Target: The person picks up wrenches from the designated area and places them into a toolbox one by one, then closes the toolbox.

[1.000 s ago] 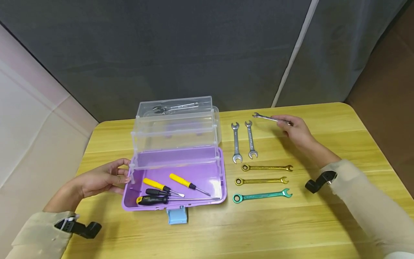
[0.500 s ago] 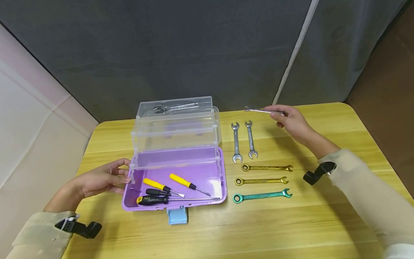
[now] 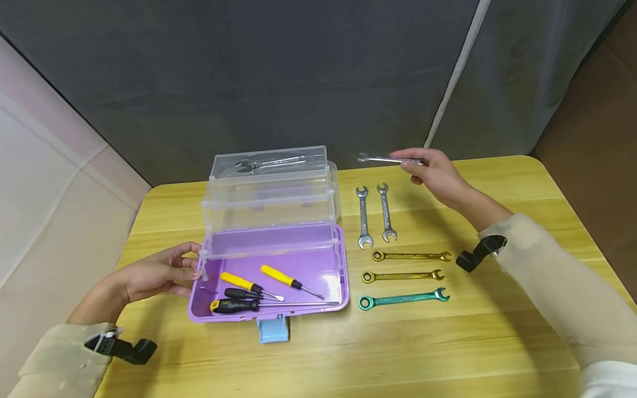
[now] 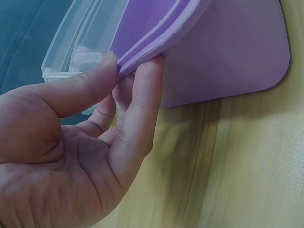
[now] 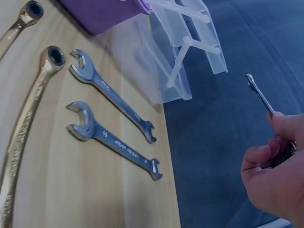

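My left hand (image 3: 154, 273) pinches the left rim of an open purple toolbox (image 3: 344, 265); the left wrist view shows thumb and fingers on the purple edge (image 4: 175, 29). My right hand (image 3: 433, 171) holds a small silver wrench (image 3: 378, 158) above the table's back edge, its free end pointing left toward the clear trays. In the right wrist view the wrench (image 5: 259, 92) sticks out past the thumb. Other silver wrenches lie in the raised top tray (image 3: 318, 155). Several screwdrivers, among them a black one (image 3: 236, 306) and a yellow one (image 3: 278, 275), lie in the toolbox bottom.
Right of the toolbox lie two silver open-end wrenches (image 3: 363, 218), two gold ratchet wrenches (image 3: 410, 256) and a green one (image 3: 403, 299). A blue latch (image 3: 273, 329) hangs at the toolbox front. A dark curtain (image 3: 278, 77) stands behind the wooden table (image 3: 348, 365).
My right hand has moved left and toward the back, carrying the silver wrench closer to the clear trays. The left hand stays on the toolbox rim.
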`<action>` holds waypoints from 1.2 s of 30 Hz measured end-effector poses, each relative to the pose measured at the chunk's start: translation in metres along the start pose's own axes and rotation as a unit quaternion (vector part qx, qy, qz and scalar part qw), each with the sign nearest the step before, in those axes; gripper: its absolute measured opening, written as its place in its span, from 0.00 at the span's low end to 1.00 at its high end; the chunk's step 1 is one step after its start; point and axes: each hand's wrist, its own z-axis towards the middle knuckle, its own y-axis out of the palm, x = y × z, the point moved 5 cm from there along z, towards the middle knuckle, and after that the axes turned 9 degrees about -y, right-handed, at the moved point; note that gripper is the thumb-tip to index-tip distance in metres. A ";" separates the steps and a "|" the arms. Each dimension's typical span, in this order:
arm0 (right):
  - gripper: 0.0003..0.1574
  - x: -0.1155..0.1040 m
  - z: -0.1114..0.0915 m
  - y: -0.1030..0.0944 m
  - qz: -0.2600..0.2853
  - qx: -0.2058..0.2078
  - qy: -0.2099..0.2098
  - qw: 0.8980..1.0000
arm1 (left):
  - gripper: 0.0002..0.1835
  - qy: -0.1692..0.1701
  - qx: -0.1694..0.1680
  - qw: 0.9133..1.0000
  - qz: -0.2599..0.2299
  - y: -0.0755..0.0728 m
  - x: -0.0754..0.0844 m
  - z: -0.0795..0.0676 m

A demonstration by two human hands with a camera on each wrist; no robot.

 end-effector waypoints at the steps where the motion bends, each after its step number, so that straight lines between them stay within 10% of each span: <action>1: 0.19 -0.001 0.002 0.001 0.001 -0.001 0.000 1.000 | 0.18 0.000 0.000 1.000 0.000 0.000 0.000 0.000; 36: 0.20 -0.050 0.060 0.065 0.057 -0.082 -0.014 0.995 | 0.14 -0.002 -0.002 1.000 0.007 0.002 0.001 0.003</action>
